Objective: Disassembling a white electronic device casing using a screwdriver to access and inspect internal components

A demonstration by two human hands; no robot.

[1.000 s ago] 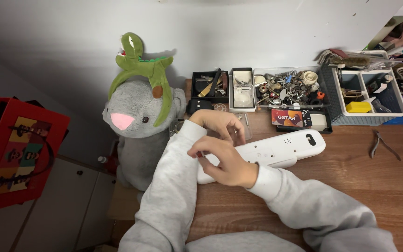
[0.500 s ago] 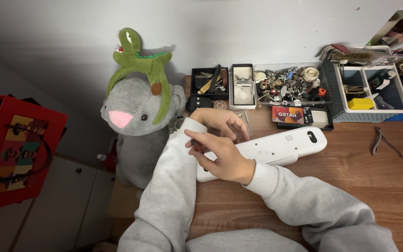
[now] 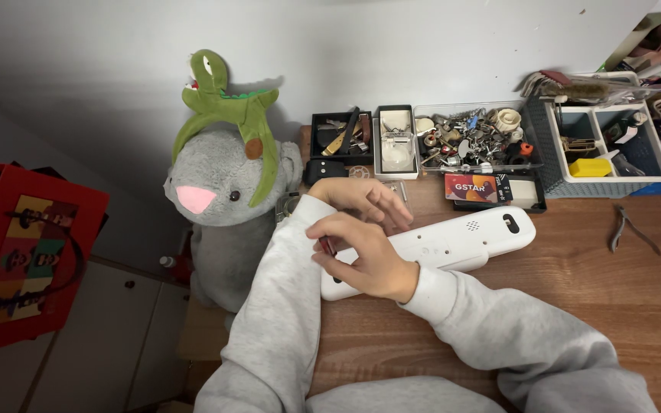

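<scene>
Nearest to you, over the wooden surface [image 3: 575, 291], your arms in grey sleeves crossed one over the other. Your right hand [image 3: 365, 256] rested on the near end of the long white plastic device [image 3: 453, 245], its fingers [image 3: 330, 229] curled shut around a small dark red tool [image 3: 327, 245] whose tip barely showed. Just beyond it, your left hand [image 3: 361, 200] hovered at the device's far edge with its fingers [image 3: 392, 210] loosely spread, gripping nothing that could be seen. The device lay flat across the surface, its rounded end with a dark oval slot pointing to your right.

Off to the right lay a pair of pliers [image 3: 630, 229], well apart from the hands. To your left a grey plush animal [image 3: 219, 203] sat at the surface's corner, a green plush dinosaur [image 3: 227, 107] draped over its head. Farthest back, along the wall, stood a black tray [image 3: 340, 138], a clear tray of small metal parts [image 3: 472, 136] and a blue-grey basket [image 3: 598, 145].
</scene>
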